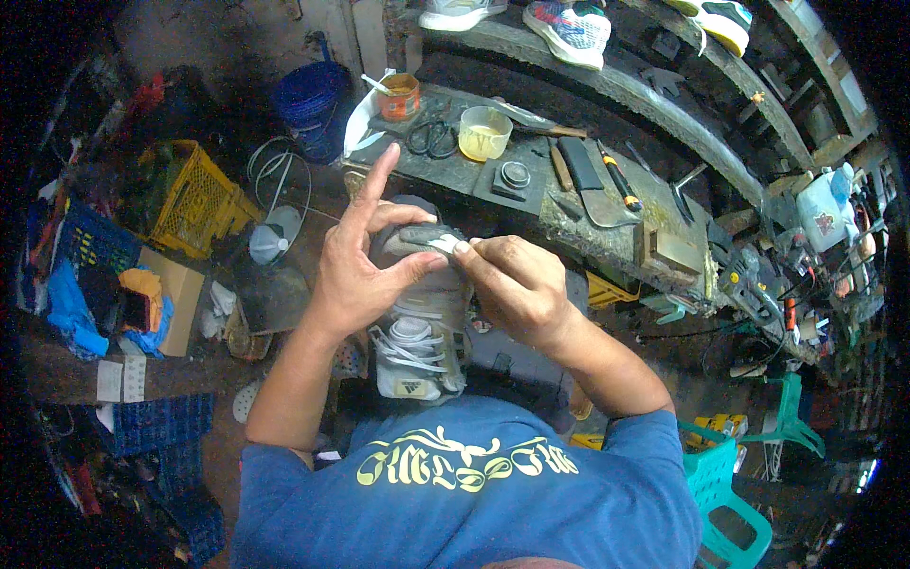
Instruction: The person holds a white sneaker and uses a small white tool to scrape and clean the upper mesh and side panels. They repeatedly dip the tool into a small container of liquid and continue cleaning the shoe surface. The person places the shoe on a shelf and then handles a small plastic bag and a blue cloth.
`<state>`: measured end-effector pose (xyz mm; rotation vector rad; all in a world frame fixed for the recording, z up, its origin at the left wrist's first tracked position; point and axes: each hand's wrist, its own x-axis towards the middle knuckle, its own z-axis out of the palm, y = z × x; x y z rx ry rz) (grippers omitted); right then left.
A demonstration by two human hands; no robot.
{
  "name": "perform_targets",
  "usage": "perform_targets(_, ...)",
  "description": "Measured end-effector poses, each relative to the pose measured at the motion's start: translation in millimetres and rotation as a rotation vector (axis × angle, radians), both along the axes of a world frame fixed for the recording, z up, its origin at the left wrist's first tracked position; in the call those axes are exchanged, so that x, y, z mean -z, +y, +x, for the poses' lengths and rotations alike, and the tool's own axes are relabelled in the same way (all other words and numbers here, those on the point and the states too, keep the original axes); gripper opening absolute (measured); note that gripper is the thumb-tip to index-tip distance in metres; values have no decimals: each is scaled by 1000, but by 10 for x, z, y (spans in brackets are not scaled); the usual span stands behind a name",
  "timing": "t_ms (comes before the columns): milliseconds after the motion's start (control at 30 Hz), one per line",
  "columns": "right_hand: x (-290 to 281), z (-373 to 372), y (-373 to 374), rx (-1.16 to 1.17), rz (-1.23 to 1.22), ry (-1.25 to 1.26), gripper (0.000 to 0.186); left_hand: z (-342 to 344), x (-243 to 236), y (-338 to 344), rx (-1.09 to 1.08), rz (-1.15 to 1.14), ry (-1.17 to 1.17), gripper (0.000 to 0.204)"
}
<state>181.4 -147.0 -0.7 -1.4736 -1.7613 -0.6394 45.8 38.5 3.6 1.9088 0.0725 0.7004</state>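
A grey sneaker point(414, 351) with white laces lies in front of my chest, its toe pointing away from me. My left hand point(358, 273) grips the toe end between thumb and bent fingers, with the index finger raised straight. Along the toe's tip is a dark sole edge with a small white strip point(442, 243) at its right. My right hand point(521, 283) pinches that white piece at the toe; whether it is loose or attached I cannot tell. Part of the toe is hidden by my fingers.
Beyond my hands, a cluttered workbench point(588, 180) bears scissors point(432, 139), a cup of yellowish liquid point(485, 133) and several tools. Shoes point(567, 33) stand on racks above. Crates point(190, 199) and a blue bucket point(310, 100) are at left; a teal plastic chair point(730, 522) is at lower right.
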Motion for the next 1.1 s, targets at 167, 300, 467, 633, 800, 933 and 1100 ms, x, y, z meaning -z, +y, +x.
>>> perform_targets(167, -127, 6, -27, 95, -64, -111, 38, -5, -23, 0, 12, -10, 3, 116)
perform_targets(300, -153, -26, -28, 108, -63, -107, 36, -14, -30, -2, 13, -14, 8, 115)
perform_targets(467, -123, -36, -45, 103, -43, -85, 35, -18, -26, 5, 32, -19, -9, 116)
perform_targets(633, -80, -48, -72, 116, -32, -27, 32, -30, -17, 13, 24, -3, -16, 116)
perform_targets(800, -38, -113, -90, 121, -27, 48, 29, -40, 5, 29, 41, -20, -30, 115)
perform_targets(933, -66, -157, -117, 123, 1, 131, 26, -33, 22, 35, 35, -28, -37, 116)
perform_targets(1100, -169, -166, -179, 117, 60, 152, 29, -44, 3, 22, 20, -60, -24, 117)
